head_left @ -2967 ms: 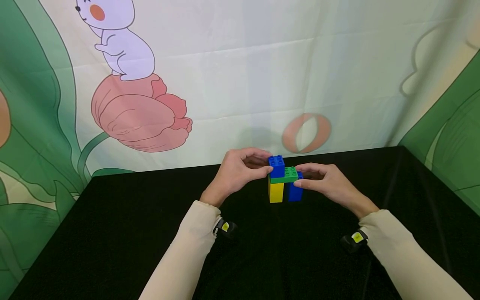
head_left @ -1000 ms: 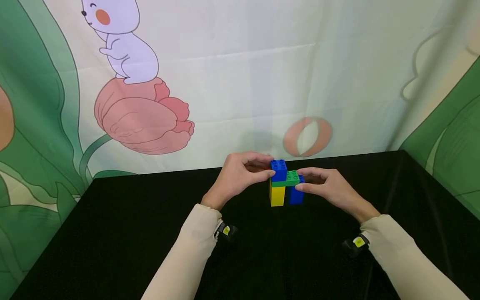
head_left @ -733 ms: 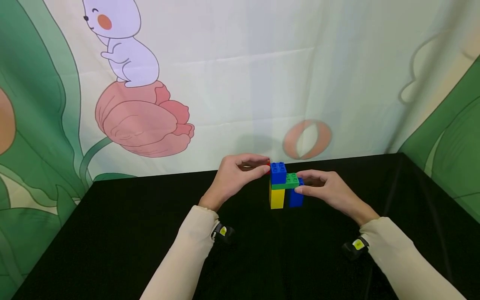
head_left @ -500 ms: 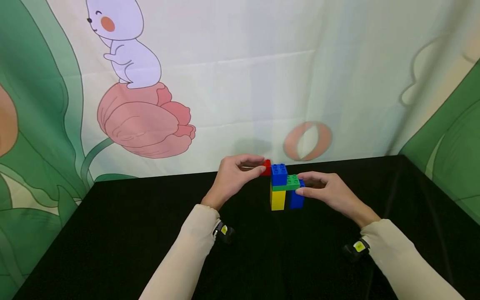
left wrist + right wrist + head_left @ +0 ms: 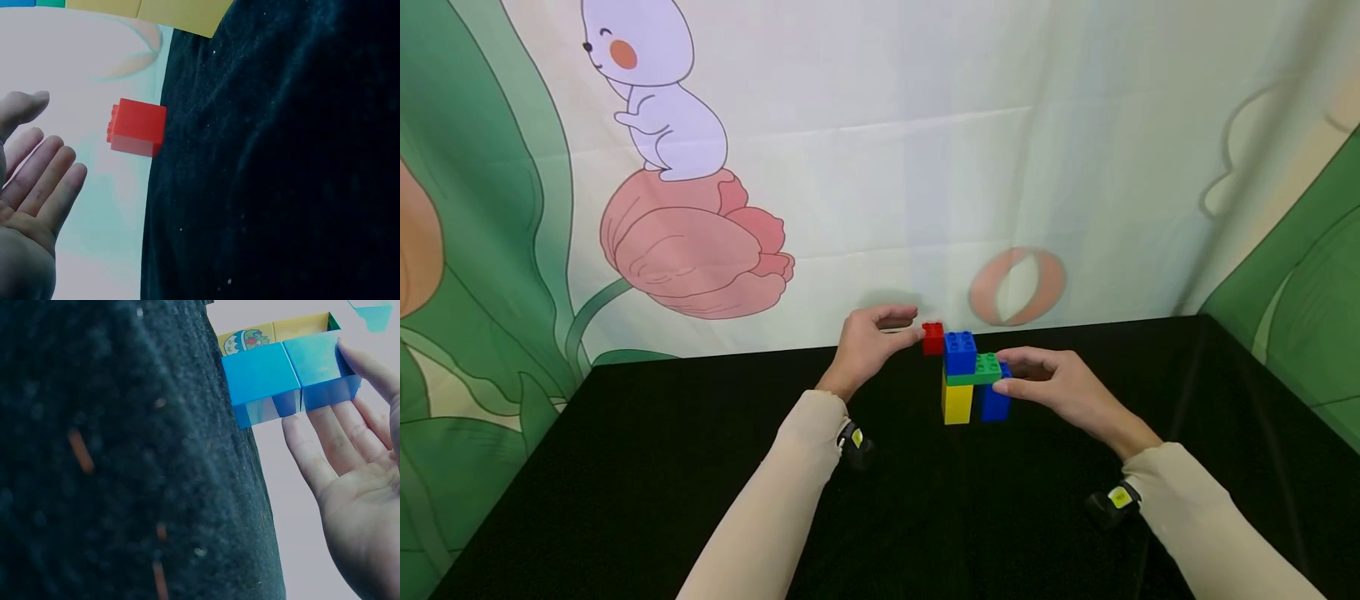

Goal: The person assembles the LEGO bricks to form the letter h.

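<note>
A small bridge of toy building bricks stands on the black cloth. Its left leg is a yellow column [image 5: 957, 403], its right leg a blue column [image 5: 996, 406]. A green brick [image 5: 988, 364] spans both, with a blue brick [image 5: 959, 354] on its left end. My right hand [image 5: 1060, 385] pinches the upper brick [image 5: 322, 365] of the blue column between thumb and fingers. Behind and left of the bridge stands a red brick [image 5: 933, 339], studs up. My left hand [image 5: 867, 343] is just left of it, fingers extended and apart from the brick [image 5: 137, 127].
Black cloth [image 5: 700, 467] covers the table. Close behind its back edge hangs a printed curtain [image 5: 865, 183]. In the right wrist view, a yellow brick [image 5: 250, 340] with a printed picture shows behind the blue column.
My left hand has drawn leftward from beside the top blue brick, bringing the red brick into sight, and has let it go. My right hand keeps its hold on the blue column.
</note>
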The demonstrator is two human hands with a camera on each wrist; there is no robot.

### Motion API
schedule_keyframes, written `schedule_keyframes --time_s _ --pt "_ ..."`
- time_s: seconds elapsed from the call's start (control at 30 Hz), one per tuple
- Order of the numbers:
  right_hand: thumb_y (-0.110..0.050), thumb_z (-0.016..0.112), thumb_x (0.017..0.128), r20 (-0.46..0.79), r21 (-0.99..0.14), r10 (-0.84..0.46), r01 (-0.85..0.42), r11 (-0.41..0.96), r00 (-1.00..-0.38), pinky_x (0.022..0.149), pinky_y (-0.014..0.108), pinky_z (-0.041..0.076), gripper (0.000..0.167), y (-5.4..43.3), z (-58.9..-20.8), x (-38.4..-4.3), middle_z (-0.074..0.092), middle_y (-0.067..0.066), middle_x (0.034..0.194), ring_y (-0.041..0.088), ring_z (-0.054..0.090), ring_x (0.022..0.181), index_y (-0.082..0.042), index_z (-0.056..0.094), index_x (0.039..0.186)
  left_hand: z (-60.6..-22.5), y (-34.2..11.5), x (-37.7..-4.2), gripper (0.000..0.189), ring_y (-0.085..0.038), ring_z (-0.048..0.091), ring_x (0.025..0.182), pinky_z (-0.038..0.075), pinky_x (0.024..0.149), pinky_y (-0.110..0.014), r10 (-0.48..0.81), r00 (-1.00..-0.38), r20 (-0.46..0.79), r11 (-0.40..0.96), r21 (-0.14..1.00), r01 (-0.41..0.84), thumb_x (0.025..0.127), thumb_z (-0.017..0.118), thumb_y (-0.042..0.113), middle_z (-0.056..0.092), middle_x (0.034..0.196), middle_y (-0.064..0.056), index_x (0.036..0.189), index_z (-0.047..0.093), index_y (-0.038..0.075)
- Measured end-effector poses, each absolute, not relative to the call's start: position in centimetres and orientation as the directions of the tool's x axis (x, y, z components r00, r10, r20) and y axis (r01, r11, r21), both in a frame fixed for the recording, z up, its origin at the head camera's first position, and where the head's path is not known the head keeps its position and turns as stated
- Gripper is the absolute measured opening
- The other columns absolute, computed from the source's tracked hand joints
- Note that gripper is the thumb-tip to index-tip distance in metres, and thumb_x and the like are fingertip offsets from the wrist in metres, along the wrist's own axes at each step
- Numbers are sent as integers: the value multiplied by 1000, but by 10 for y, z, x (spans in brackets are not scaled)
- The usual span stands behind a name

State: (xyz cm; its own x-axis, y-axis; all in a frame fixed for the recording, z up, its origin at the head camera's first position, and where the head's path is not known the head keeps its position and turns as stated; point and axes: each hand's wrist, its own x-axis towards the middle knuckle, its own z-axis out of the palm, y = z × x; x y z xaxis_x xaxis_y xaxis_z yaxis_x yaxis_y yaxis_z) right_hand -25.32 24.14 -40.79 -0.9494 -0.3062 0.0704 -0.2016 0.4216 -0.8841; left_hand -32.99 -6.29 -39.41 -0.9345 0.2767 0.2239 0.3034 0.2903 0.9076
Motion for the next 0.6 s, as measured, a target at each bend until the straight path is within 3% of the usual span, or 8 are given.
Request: schedule_keyframes --time_s 0.6 --pt "-35 78 98 69 -888 -311 -201 415 -948 103 48 55 57 242 -409 -255 64 15 141 33 62 126 -7 61 146 -407 -51 -341 41 -29 65 127 57 102 -39 275 -951 141 350 907 236 98 78 13 69 137 -13 137 71 4"
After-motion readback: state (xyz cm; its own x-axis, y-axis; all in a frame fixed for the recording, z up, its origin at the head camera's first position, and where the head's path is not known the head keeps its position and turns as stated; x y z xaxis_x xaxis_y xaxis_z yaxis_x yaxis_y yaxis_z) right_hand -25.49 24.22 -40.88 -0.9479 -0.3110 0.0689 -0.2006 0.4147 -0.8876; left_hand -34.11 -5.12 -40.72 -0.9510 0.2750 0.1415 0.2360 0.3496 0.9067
